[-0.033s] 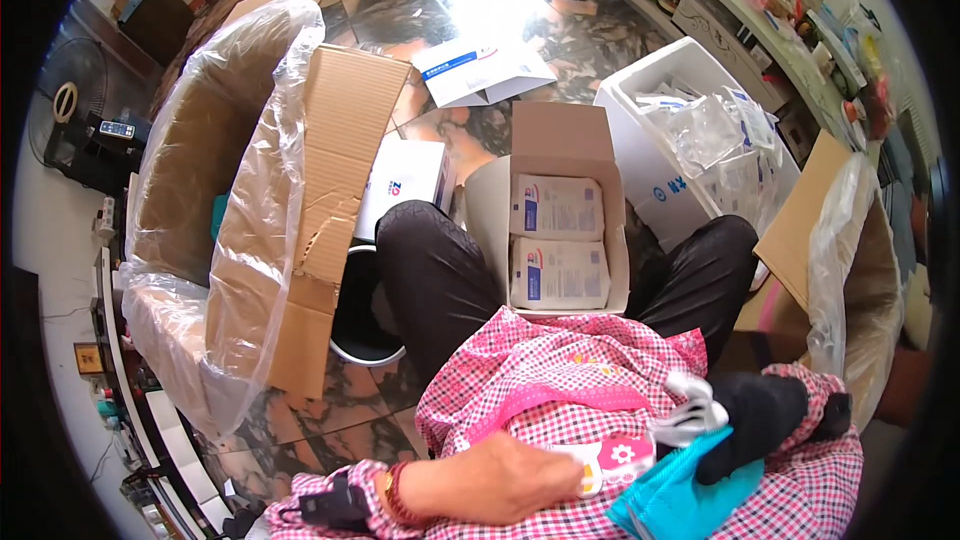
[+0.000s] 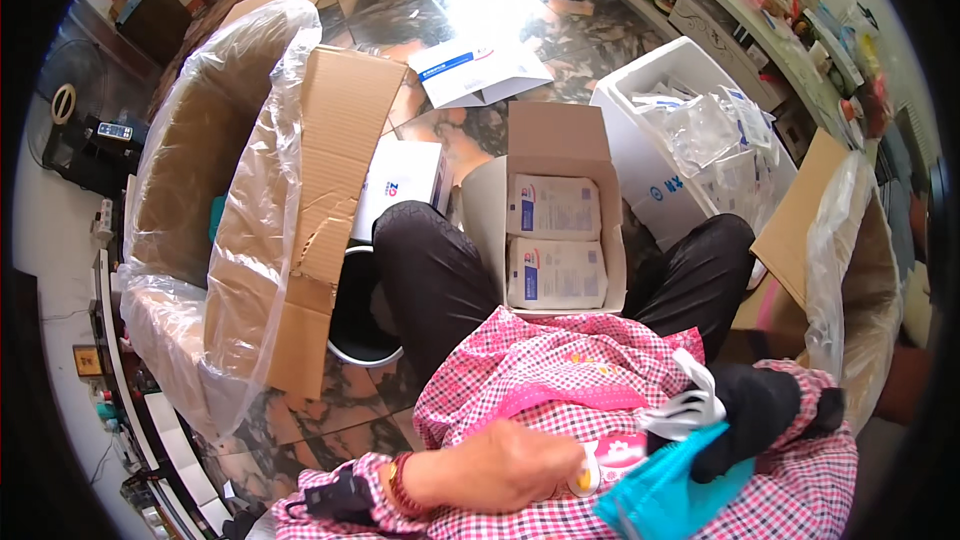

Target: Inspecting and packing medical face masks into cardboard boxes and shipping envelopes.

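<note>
The right hand (image 2: 745, 415), in a black glove, is closed on a turquoise folded bundle (image 2: 660, 490) over the near right of the lap, white loops (image 2: 690, 405) sticking out above it; the bare left hand (image 2: 505, 465) is curled just to its left, and I can't tell whether its fingers hold anything. By my reckoning the work is partway: the bundle is in no container, its loops loose, while two wrapped packets (image 2: 556, 273) lie near and far in the open carton (image 2: 557, 132) between the knees. How much is left I can't judge. The carton's walls and the knees bound the space beyond the lap; a plastic-lined box (image 2: 345, 125) crowds the left, a foam box (image 2: 640, 155) the far right, with tiled floor (image 2: 400, 20) stretching farther off.
</note>
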Demonstrator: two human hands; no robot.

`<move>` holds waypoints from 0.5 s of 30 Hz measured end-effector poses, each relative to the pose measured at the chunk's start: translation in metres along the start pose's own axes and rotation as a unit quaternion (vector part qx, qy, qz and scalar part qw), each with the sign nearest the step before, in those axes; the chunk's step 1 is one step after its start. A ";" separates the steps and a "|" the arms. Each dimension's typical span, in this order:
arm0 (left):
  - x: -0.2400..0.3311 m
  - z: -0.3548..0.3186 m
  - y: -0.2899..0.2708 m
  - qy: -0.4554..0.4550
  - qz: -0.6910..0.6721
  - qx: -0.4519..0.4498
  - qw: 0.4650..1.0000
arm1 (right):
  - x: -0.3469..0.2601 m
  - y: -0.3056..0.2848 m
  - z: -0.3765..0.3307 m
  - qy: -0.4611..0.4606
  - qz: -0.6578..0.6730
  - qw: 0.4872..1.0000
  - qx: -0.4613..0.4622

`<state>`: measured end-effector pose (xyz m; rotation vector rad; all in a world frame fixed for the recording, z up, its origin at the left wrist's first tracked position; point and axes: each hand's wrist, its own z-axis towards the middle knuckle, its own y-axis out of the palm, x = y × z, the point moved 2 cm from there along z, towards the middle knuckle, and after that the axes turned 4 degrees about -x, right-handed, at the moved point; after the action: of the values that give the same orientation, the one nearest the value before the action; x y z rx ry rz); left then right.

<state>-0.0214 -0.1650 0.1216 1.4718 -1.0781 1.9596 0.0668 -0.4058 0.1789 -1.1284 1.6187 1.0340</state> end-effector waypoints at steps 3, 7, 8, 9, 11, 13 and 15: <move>-0.032 0.017 -0.009 -0.005 -0.142 0.083 0.986 | 0.026 0.009 0.034 -0.124 -0.160 0.935 0.292; -0.057 0.025 0.019 -0.066 -0.098 0.207 0.971 | 0.040 0.004 0.055 -0.043 0.059 0.929 0.363; -0.058 0.026 0.026 -0.080 -0.112 0.255 0.957 | 0.039 0.004 0.057 -0.065 0.114 0.919 0.372; -0.059 0.027 0.033 -0.093 -0.126 0.302 0.940 | 0.040 0.005 0.058 -0.087 0.170 0.905 0.380; -0.065 0.030 0.042 -0.116 -0.153 0.394 0.899 | 0.047 0.005 0.058 -0.096 0.203 0.893 0.391; -0.081 0.033 0.037 -0.058 -0.173 0.388 0.904 | 0.052 0.003 0.055 -0.123 0.264 0.877 0.382; -0.059 0.040 0.005 0.040 -0.262 0.232 0.936 | 0.052 0.006 0.048 -0.115 0.260 0.874 0.394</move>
<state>0.0175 -0.1949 0.0695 1.6725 -0.1380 1.9141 0.0599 -0.3705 0.1177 -0.0140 1.9123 0.6538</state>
